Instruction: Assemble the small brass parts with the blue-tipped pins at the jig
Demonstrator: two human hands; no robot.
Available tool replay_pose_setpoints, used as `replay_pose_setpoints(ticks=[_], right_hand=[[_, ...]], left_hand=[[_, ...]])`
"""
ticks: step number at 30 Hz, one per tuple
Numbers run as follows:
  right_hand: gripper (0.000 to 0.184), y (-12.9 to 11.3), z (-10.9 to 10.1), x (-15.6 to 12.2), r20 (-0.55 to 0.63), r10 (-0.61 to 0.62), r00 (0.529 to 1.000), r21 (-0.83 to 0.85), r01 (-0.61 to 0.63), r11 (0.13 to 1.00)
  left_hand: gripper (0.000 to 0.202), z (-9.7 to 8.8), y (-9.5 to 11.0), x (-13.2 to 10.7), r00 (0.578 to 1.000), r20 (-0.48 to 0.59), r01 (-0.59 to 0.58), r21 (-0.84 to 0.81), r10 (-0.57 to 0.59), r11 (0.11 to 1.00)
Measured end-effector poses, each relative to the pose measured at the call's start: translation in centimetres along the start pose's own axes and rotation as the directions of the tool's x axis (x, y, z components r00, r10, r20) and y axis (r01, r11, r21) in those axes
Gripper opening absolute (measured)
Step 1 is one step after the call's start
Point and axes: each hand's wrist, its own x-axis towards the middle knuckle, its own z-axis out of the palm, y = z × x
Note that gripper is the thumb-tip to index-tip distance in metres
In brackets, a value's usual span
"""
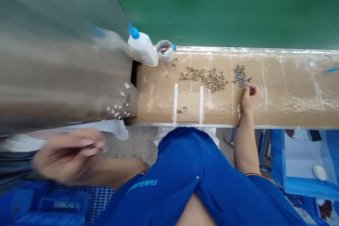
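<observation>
My right hand [249, 97] rests on a brown taped work board [286, 91], its fingers curled together at the near edge of a small pile of blue-tipped metal parts [240, 75]. Whether it grips one is too small to see. A larger heap of brass rings [205, 77] lies left of that pile. My left hand [71, 155] is low at the left, off the board, blurred by motion, fingers pinched together above a blue crate [53, 204]. A small ring [184, 108] sits between two white strips [175, 104] near the board's front edge.
A white squeeze bottle with a blue nozzle [143, 47] and a small clear cup [164, 51] stand at the board's back left. A big grey metal housing [60, 49] fills the left. A green surface [225, 7] lies behind. Blue bins [304, 162] sit at the lower right.
</observation>
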Motion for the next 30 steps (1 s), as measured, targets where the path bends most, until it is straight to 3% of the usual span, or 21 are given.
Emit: replay_pose_setpoints(ticks=[2, 4, 6, 8, 9, 10, 12, 14, 16, 18, 23, 30], right_hand=[[0.03, -0.9, 0.1, -0.6, -0.042, 0.016, 0.999, 0.04, -0.014, 0.999], [0.028, -2.8, 0.3, -2.1, -0.057, 0.04, 0.998, 0.092, -0.034, 0.995], [0.029, -5.4, 0.7, -4.3, 0.008, 0.045, 0.999, 0.179, -0.046, 0.983], [0.03, -8.2, 1.2, -7.1, 0.192, 0.016, 0.981, 0.282, -0.071, 0.957], [0.03, -9.5, 1.5, -8.5, 0.34, -0.02, 0.94, 0.325, -0.097, 0.941], [0.03, -10.7, 1.8, -9.7, 0.493, -0.063, 0.868, 0.359, -0.137, 0.923], [0.035, -12.5, 2.4, -11.8, 0.716, -0.141, 0.683, 0.386, -0.22, 0.896], [0.039, -13.6, 3.1, -13.2, 0.812, -0.172, 0.558, 0.376, -0.275, 0.885], [0.039, -14.2, 3.6, -13.9, 0.848, -0.176, 0.499, 0.356, -0.292, 0.888], [0.036, -14.3, 4.0, -14.2, 0.854, -0.174, 0.49, 0.343, -0.281, 0.896], [0.029, -14.1, 4.3, -14.3, 0.813, -0.215, 0.541, 0.389, -0.231, 0.892], [0.026, -14.0, 4.0, -14.3, 0.742, -0.335, 0.581, 0.488, -0.126, 0.863]], left_hand=[[0.018, 2.0, -1.4, 0.4, 0.981, 0.195, 0.001, -0.043, 0.008, 0.999], [0.011, 5.3, -3.9, 1.5, 0.902, 0.414, 0.161, -0.067, -0.119, 0.985], [0.017, 9.0, -7.3, 2.8, 0.849, 0.453, 0.302, 0.004, -0.271, 0.953], [0.026, 12.1, -10.9, 3.5, 0.816, 0.467, 0.389, -0.007, -0.341, 0.921], [0.031, 13.4, -12.6, 3.7, 0.81, 0.459, 0.422, -0.025, -0.364, 0.906], [0.034, 14.4, -14.1, 3.8, 0.806, 0.453, 0.446, -0.04, -0.382, 0.894], [0.038, 15.8, -16.3, 3.7, 0.801, 0.444, 0.469, -0.05, -0.401, 0.882], [0.039, 16.9, -17.4, 3.4, 0.792, 0.46, 0.474, -0.052, -0.4, 0.879], [0.039, 17.7, -17.7, 3.1, 0.783, 0.488, 0.473, -0.064, -0.386, 0.879], [0.04, 18.4, -17.6, 2.7, 0.778, 0.51, 0.474, -0.091, -0.368, 0.876], [0.048, 18.9, -18.2, 1.8, 0.78, 0.516, 0.508, -0.188, -0.355, 0.841], [0.045, 18.5, -18.6, 1.3, 0.771, 0.545, 0.455, -0.111, -0.329, 0.883]])
